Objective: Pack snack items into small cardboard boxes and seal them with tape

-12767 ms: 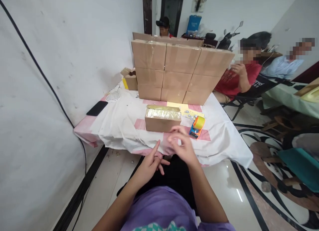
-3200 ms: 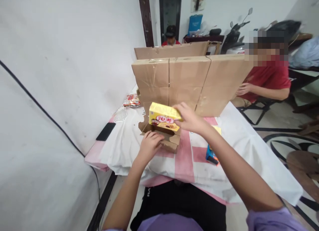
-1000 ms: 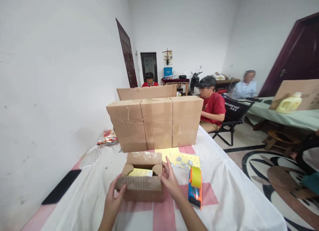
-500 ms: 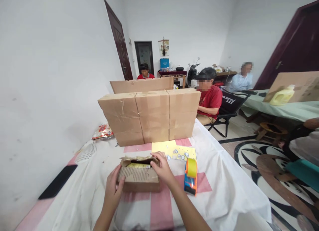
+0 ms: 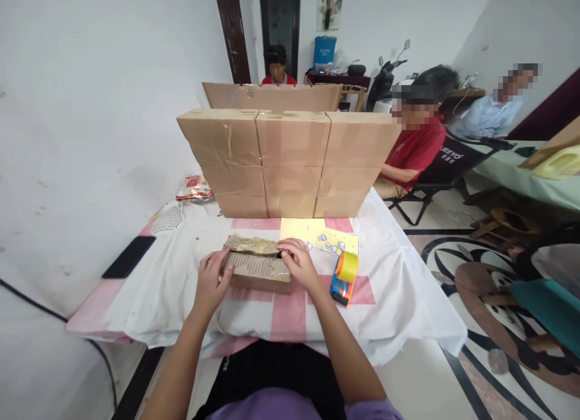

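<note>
A small cardboard box [image 5: 256,270] lies on the white and pink tablecloth [image 5: 399,287] in front of me, its top flaps folded down. My left hand [image 5: 211,281] grips the box's left end, fingers curled over the near flap. My right hand [image 5: 299,264] presses down on the right end of the flaps, fingers bent over them. Nothing of the yellow packet inside shows. An orange and blue tape dispenser [image 5: 343,276] with a yellow roll stands just right of my right hand.
A wall of stacked sealed cartons [image 5: 290,163] stands behind the box. A yellow sticker sheet [image 5: 324,237], a black phone [image 5: 129,264], a white mesh object [image 5: 168,219] and a snack bag [image 5: 194,188] lie around. People sit beyond and to the right.
The box's flaps, open a second ago with the yellow packet showing, are now folded down under my hands. My view has tipped downward.
</note>
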The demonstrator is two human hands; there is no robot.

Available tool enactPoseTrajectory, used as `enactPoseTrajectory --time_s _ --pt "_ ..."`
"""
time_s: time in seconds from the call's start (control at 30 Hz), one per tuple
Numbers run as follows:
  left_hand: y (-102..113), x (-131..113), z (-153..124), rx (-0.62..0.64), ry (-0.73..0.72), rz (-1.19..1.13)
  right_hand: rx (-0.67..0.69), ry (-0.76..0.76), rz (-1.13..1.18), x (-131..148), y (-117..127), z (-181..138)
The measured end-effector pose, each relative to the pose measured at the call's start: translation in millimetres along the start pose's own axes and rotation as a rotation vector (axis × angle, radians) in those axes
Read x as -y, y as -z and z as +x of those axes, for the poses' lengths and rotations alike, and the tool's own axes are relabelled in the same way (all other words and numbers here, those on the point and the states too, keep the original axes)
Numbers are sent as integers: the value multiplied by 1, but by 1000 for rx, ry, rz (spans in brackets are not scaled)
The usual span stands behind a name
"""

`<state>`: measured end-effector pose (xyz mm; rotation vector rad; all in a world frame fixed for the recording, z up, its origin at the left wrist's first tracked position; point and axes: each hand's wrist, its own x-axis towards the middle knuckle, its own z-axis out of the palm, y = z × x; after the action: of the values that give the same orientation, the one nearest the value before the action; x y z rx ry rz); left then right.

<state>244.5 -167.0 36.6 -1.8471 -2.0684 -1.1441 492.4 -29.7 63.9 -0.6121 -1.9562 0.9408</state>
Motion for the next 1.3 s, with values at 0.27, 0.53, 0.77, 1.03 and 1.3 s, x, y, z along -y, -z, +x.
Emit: enactPoseTrajectory --time_s 0.27,0.53,0.77,1.03,1.3 --pt "4 -14 -1 -144 -64 86 97 -26 -135 -2 8 -16" --pt "7 -44 9 283 -338 254 84 -50 -329 6 10 -27" --pt "1 -53 6 353 -249 290 -765 -212 -538 -1 89 -87" --pt "-1 -53 17 435 -220 275 -774 -458 -130 -34 100 -156" --pt "-9 -49 18 410 -229 297 -522 90 115 94 102 -103"
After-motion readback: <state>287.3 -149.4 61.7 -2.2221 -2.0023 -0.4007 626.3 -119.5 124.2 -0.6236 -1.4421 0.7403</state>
